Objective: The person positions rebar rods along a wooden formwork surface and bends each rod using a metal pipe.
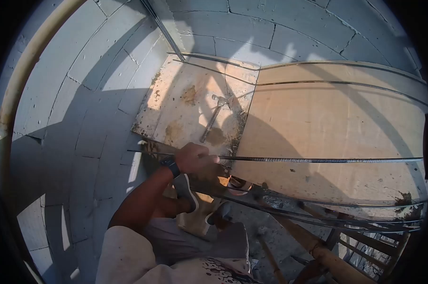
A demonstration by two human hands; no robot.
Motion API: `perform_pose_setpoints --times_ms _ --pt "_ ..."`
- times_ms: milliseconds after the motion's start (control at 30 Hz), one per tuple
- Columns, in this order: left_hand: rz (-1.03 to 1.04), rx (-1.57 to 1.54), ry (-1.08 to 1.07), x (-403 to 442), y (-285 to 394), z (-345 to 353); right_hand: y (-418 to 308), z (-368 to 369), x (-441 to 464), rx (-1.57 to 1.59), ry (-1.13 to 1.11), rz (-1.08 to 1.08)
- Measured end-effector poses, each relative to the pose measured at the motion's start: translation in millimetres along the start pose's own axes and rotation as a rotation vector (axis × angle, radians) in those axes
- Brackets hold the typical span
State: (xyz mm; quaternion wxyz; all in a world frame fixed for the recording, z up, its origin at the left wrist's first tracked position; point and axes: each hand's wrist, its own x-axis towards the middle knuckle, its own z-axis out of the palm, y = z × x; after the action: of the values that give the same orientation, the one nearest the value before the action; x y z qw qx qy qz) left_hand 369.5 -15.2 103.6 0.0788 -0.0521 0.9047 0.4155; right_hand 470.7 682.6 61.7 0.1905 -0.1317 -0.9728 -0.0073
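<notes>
My left hand [194,158], with a dark watch [170,165] on its wrist, is closed around a long ribbed steel rebar [318,160]. One short end of the bar sticks out to the left of the hand; the long part runs right above the plywood. Just beyond the hand, a claw hammer [212,118] lies on a stained board [176,102], its head pointing away from me. My right hand does not show clearly; a dark brown shape at the lower right edge is too unclear to name.
More rebars [337,82] lie along the far side of the plywood sheet [313,120], and others cross its near side. Upright bars [164,31] stand in the corner of the block walls [95,94]. A bamboo pole [299,232] and a ladder-like frame [372,244] are below right.
</notes>
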Motion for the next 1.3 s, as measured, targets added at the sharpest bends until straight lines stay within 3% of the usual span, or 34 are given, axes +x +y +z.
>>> perform_pose_setpoints --times_ms 67,167,200,367,433,533,567,600,667,700,767,800,900,1033,1100,1300 --pt "-0.025 0.029 -0.151 14 -9 -14 -41 -25 20 -0.187 0.280 -0.453" --pt "-0.142 -0.065 -0.381 30 -14 -30 36 26 -13 -0.214 0.081 -0.264" --pt "-0.126 -0.101 -0.414 34 -17 -27 33 22 -16 -0.116 0.037 -0.174" --pt "0.094 -0.111 -0.411 59 -59 24 16 12 -26 -0.644 -0.393 0.092" --pt "0.107 -0.130 -0.441 81 -68 34 15 7 -40 -0.631 -0.362 0.199" --pt "0.102 -0.087 -0.631 100 -75 40 -4 -2 -45 -0.248 -0.041 0.144" --pt "0.104 -0.111 -0.583 100 -79 45 -14 -8 -45 -0.119 0.049 0.084" --pt "0.098 -0.141 -0.538 96 -85 53 -73 -39 -42 0.202 -0.198 0.443" --pt "0.037 -0.259 -0.497 97 -100 66 -139 -54 -54 0.682 -0.436 0.757" --pt "0.012 -0.220 -0.518 100 -106 67 -158 -50 -63 0.831 -0.435 0.713" --pt "-0.044 -0.146 -0.557 109 -117 69 -257 -96 -37 0.861 -0.709 0.487" --pt "0.051 -0.123 -0.452 108 -153 86 -298 -116 -14 0.869 -0.846 0.381" --pt "-0.108 -0.169 -0.502 89 -183 74 -352 -139 37 1.010 -0.962 0.117" --pt "-0.050 -0.183 -0.272 66 -199 87 -430 -156 112 1.368 -0.904 -0.067" --pt "-0.106 -0.234 -0.313 69 -211 87 -466 -149 130 1.681 -0.963 -0.234" --pt "-0.093 -0.196 -0.256 63 -209 86 -565 -117 111 1.760 -0.780 -0.354"
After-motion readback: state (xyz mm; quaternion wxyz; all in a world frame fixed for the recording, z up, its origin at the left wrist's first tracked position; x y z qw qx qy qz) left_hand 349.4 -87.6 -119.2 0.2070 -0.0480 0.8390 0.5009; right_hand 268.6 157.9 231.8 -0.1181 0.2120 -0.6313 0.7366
